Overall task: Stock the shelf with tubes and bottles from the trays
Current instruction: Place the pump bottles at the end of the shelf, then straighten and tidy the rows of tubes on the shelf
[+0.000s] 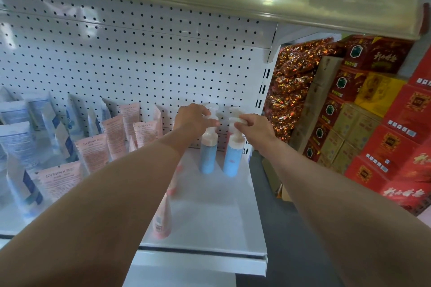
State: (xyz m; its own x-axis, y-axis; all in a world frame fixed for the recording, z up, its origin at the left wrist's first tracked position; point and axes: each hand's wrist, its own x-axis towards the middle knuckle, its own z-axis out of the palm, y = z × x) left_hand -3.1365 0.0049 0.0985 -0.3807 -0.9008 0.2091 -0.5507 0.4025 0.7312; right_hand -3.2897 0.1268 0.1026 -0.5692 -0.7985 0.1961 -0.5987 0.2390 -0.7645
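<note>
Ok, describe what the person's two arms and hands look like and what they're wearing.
Both forearms are bare all the way to the bottom of the picture, with no sleeve in view. The left hand and right hand wear no gloves. No watch, bracelet or ring shows on either, though the fingers are too blurred to rule out a thin ring.

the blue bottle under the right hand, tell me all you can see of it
The right blue bottle is a slim plastic-looking cylinder with a light blue body, a pale pinkish band at the shoulder and a white pump top. It stands upright on the white shelf, near the pegboard back, just right of a matching left blue bottle. The right hand pinches its pump top with curled fingers.
</note>
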